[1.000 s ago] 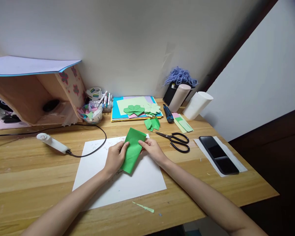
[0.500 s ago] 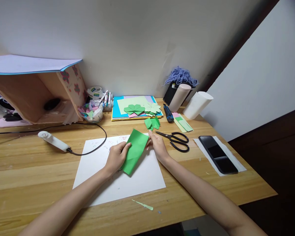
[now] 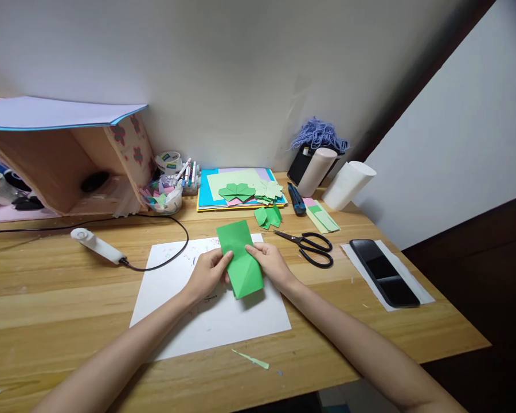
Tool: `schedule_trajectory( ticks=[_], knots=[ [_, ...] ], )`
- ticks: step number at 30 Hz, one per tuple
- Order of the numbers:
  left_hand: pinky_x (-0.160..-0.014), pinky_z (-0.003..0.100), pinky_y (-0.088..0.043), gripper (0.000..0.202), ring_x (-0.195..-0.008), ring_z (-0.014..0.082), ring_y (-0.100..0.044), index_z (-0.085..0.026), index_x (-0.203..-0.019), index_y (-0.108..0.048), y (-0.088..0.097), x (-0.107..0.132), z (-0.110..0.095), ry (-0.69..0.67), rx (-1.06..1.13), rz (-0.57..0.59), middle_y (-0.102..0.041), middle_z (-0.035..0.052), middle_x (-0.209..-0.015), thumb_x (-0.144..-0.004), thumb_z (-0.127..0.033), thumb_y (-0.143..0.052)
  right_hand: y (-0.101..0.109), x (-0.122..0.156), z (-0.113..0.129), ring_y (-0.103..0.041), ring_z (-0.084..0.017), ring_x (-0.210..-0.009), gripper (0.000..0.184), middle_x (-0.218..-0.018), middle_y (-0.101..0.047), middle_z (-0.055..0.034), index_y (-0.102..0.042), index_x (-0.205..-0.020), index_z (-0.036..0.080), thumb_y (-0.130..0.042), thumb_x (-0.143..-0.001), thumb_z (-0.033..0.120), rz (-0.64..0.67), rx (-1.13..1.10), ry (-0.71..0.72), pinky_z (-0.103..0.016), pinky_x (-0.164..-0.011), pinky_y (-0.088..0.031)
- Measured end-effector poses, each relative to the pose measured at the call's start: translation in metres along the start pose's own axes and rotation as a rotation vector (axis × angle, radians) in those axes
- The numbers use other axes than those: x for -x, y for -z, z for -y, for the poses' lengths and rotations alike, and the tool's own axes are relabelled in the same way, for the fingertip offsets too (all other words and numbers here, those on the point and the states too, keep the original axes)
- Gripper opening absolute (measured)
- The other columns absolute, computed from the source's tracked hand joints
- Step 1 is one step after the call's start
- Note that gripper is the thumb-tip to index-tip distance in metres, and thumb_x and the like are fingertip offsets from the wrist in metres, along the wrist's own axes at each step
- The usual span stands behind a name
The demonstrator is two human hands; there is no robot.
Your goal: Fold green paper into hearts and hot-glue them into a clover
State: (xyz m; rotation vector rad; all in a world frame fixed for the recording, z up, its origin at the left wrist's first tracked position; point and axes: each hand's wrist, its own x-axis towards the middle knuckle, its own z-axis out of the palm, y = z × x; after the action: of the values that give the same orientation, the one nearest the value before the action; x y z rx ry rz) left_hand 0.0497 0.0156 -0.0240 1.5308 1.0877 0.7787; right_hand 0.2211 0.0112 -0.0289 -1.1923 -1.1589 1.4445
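Note:
A folded piece of green paper [image 3: 241, 267], creased across its lower half, is held above the white sheet [image 3: 176, 327]. My left hand [image 3: 208, 271] grips its left edge, thumb on top and fingers behind. My right hand [image 3: 270, 263] pinches the right edge, thumb on the front face. Just beyond the hands lie small green folded paper pieces [image 3: 268, 217]. Black-handled scissors [image 3: 312, 244] rest to the right of my right hand, blades pointing left.
Behind are stacked coloured sheets [image 3: 206, 192] bearing green paper flowers, a blue utility knife [image 3: 296, 201] and a cup of paper scraps [image 3: 163, 198]. A phone [image 3: 384, 272] lies at right. A corded white tool [image 3: 97, 245] is at left, beside a cardboard box [image 3: 131, 149].
The green paper has turned, its top now leaning left and its lower end right. My right hand has closed on its right edge, where before it was beside the upper corner.

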Motion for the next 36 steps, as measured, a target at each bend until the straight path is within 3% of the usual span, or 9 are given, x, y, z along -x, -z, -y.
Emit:
schedule_trajectory(
  ticks=[2, 6, 10, 15, 20, 26, 30, 36],
  knots=[
    [-0.052, 0.025, -0.04, 0.033, -0.053, 0.014, -0.052, -0.015, -0.073, -0.056, 0.001, -0.002, 0.0, 0.018, 0.082, 0.042, -0.056, -0.0002, -0.056, -0.08, -0.047, -0.049, 0.006, -0.002, 0.002, -0.041, -0.008, -0.049, 0.042, -0.054, -0.048, 0.0032, -0.05, -0.058, 0.014, -0.063, -0.065, 0.053, 0.027, 0.032, -0.02, -0.021, -0.047, -0.032],
    [-0.066, 0.027, -0.044, 0.034, -0.076, 0.0182, -0.057, -0.015, -0.088, -0.06, 0.006, -0.007, -0.004, -0.063, 0.087, -0.15, -0.063, 0.0043, -0.082, -0.07, -0.043, -0.062, 0.01, 0.002, 0.004, -0.036, -0.007, -0.047, 0.041, -0.051, -0.042, 0.0047, -0.048, -0.056, 0.014, -0.061, -0.068, 0.052, 0.18, 0.184, -0.062, -0.02, -0.044, -0.026],
    [-0.054, 0.022, -0.038, 0.029, -0.061, 0.0132, -0.05, -0.013, -0.065, -0.06, 0.011, -0.009, -0.005, -0.064, -0.067, -0.116, -0.056, 0.0, -0.063, -0.065, -0.041, -0.066, 0.006, 0.008, 0.005, -0.03, -0.006, -0.046, 0.04, -0.049, -0.035, 0.0058, -0.044, -0.053, 0.015, -0.059, -0.072, 0.048, 0.314, 0.332, -0.055, -0.02, -0.042, -0.022],
    [-0.049, 0.022, -0.033, 0.031, -0.055, 0.0108, -0.044, -0.013, -0.057, -0.056, 0.011, -0.009, -0.004, -0.083, -0.139, -0.129, -0.049, -0.0019, -0.055, -0.069, -0.041, -0.061, 0.006, 0.007, 0.008, -0.025, -0.005, -0.044, 0.041, -0.046, -0.029, 0.0065, -0.04, -0.048, 0.016, -0.058, -0.072, 0.044, 0.264, 0.378, -0.012, -0.021, -0.041, -0.017],
    [-0.054, 0.023, -0.038, 0.031, -0.062, 0.0137, -0.05, -0.012, -0.067, -0.062, 0.016, -0.012, -0.003, -0.048, -0.104, -0.276, -0.058, 0.0022, -0.065, -0.07, -0.043, -0.06, 0.019, -0.001, 0.014, -0.041, -0.008, -0.05, 0.029, -0.053, -0.048, 0.0032, -0.059, -0.061, 0.014, -0.061, -0.07, 0.041, 0.218, 0.35, -0.001, -0.02, -0.047, -0.029],
    [-0.054, 0.023, -0.038, 0.034, -0.063, 0.0148, -0.052, -0.013, -0.069, -0.062, 0.021, -0.016, 0.004, 0.01, -0.077, -0.367, -0.061, 0.0042, -0.069, -0.069, -0.047, -0.06, 0.035, -0.005, 0.021, -0.046, -0.009, -0.049, 0.023, -0.054, -0.054, 0.0024, -0.062, -0.068, 0.014, -0.063, -0.069, 0.038, 0.173, 0.328, -0.015, -0.02, -0.047, -0.032],
    [-0.052, 0.022, -0.038, 0.035, -0.06, 0.014, -0.052, -0.013, -0.067, -0.06, 0.022, -0.017, 0.004, 0.056, -0.046, -0.274, -0.06, 0.0032, -0.065, -0.066, -0.048, -0.062, 0.044, -0.007, 0.02, -0.048, -0.01, -0.05, 0.026, -0.056, -0.056, 0.0015, -0.06, -0.066, 0.014, -0.065, -0.066, 0.04, 0.058, 0.326, 0.008, -0.021, -0.047, -0.035],
    [-0.049, 0.022, -0.034, 0.028, -0.053, 0.0118, -0.049, -0.014, -0.063, -0.06, 0.029, -0.017, 0.0, 0.043, -0.16, 0.153, -0.057, 0.001, -0.06, -0.065, -0.041, -0.064, 0.049, -0.01, 0.017, -0.048, -0.011, -0.06, 0.02, -0.068, -0.057, 0.0006, -0.061, -0.073, 0.016, -0.058, -0.074, 0.036, -0.03, 0.441, 0.177, -0.022, -0.056, -0.036]
  ],
)
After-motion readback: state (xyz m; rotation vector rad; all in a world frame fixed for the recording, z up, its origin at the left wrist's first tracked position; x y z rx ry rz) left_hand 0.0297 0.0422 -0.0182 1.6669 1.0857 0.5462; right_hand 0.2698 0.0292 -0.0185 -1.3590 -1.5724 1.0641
